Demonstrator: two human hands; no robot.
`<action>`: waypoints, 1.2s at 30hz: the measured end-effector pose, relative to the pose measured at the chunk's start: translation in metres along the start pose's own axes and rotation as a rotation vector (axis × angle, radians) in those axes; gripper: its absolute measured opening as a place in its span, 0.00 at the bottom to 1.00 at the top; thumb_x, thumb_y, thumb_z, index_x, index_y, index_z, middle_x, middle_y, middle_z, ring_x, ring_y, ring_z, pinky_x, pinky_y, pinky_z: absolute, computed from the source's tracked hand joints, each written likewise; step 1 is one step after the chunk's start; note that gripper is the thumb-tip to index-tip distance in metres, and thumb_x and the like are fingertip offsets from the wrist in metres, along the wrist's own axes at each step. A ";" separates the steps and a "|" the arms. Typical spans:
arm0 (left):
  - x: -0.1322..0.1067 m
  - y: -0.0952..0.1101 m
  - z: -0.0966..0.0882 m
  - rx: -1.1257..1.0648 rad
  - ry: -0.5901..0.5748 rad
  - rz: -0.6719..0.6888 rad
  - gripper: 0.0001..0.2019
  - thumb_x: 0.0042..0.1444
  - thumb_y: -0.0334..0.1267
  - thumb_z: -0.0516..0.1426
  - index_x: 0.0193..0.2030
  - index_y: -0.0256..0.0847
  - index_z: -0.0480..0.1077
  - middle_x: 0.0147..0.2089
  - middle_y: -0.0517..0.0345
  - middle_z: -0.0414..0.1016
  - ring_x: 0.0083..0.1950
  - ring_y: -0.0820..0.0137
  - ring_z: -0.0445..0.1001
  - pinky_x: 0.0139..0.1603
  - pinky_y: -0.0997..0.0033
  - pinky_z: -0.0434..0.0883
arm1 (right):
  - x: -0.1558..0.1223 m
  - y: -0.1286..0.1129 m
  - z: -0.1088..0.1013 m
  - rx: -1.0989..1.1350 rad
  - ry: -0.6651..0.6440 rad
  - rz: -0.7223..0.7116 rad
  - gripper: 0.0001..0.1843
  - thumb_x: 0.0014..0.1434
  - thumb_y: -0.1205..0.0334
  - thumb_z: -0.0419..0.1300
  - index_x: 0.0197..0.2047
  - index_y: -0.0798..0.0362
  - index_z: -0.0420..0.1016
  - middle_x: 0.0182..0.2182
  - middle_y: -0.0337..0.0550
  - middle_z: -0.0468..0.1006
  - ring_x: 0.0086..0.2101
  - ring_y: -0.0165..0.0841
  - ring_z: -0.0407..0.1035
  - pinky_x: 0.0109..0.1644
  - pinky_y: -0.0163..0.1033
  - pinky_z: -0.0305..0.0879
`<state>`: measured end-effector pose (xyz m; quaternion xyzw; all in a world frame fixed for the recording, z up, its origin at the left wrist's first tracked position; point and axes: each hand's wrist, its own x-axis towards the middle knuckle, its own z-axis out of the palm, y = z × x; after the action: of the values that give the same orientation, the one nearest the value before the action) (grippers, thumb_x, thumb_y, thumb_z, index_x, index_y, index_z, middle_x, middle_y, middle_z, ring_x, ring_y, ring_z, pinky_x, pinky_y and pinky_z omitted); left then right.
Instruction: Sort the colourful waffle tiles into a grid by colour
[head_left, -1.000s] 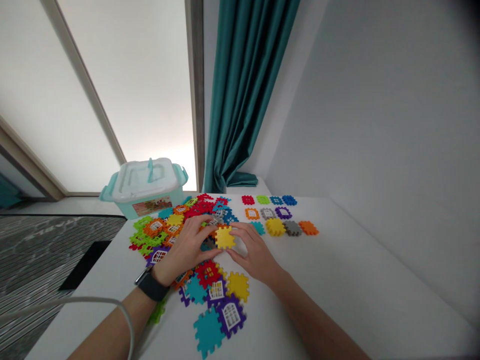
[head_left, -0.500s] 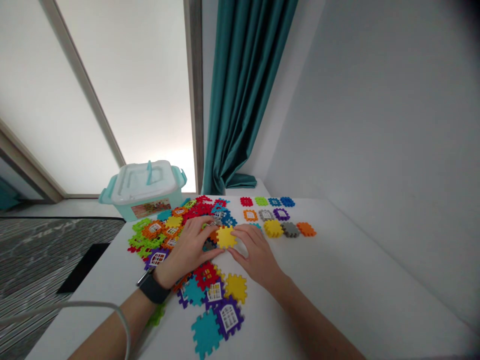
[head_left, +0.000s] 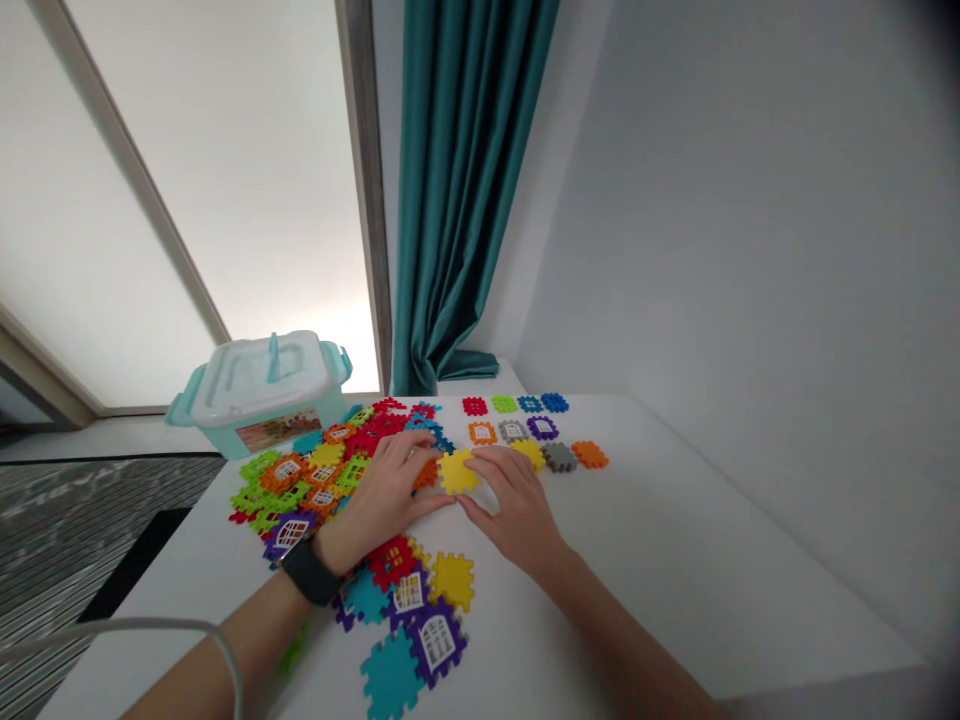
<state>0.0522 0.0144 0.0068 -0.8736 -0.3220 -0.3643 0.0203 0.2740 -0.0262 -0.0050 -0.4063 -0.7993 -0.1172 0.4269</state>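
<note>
A yellow interlocking tile (head_left: 456,472) lies on the white table (head_left: 675,560), pinched between the fingertips of both hands. My left hand (head_left: 382,495), with a dark watch at the wrist, rests over a heap of coloured tiles (head_left: 315,472) and grips the yellow tile's left edge. My right hand (head_left: 514,505) grips its right edge. Just beyond the right hand, tiles are laid out in short rows (head_left: 525,430): red, green and blue ones at the back, orange, grey and purple window tiles in the middle, yellow, grey and orange in front.
A mint storage box with a white lid (head_left: 262,392) stands at the table's back left. More loose tiles (head_left: 420,620) lie near my forearms. A teal curtain (head_left: 457,190) hangs behind, a wall runs along the right, and a white cable (head_left: 150,630) crosses my left arm.
The view has swung a little to the right, so everything sits further left in the picture. Both hands stay on the yellow tile, which has edged toward the laid-out rows.
</note>
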 end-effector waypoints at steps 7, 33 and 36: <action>0.018 0.022 0.026 -0.046 -0.023 0.017 0.21 0.59 0.51 0.65 0.52 0.41 0.70 0.54 0.46 0.72 0.56 0.54 0.71 0.57 0.52 0.71 | -0.020 0.020 -0.021 -0.049 0.004 0.032 0.18 0.62 0.61 0.63 0.55 0.49 0.70 0.50 0.52 0.78 0.52 0.46 0.72 0.57 0.57 0.70; 0.025 0.041 0.068 -0.136 -0.423 0.147 0.05 0.65 0.34 0.55 0.41 0.43 0.73 0.44 0.54 0.74 0.47 0.63 0.73 0.49 0.64 0.71 | -0.050 0.113 -0.015 -0.168 -0.011 0.260 0.13 0.62 0.63 0.58 0.50 0.50 0.75 0.48 0.50 0.79 0.52 0.45 0.70 0.60 0.56 0.66; 0.025 0.039 0.068 -0.137 -0.422 0.147 0.05 0.65 0.34 0.55 0.41 0.43 0.73 0.44 0.54 0.74 0.48 0.63 0.73 0.50 0.64 0.71 | -0.052 0.112 -0.013 -0.157 -0.025 0.259 0.14 0.61 0.63 0.59 0.51 0.50 0.75 0.48 0.50 0.79 0.52 0.45 0.70 0.60 0.56 0.66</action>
<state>0.1308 0.0155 -0.0192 -0.9508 -0.2295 -0.1921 -0.0802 0.3816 0.0100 -0.0551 -0.5397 -0.7339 -0.1184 0.3951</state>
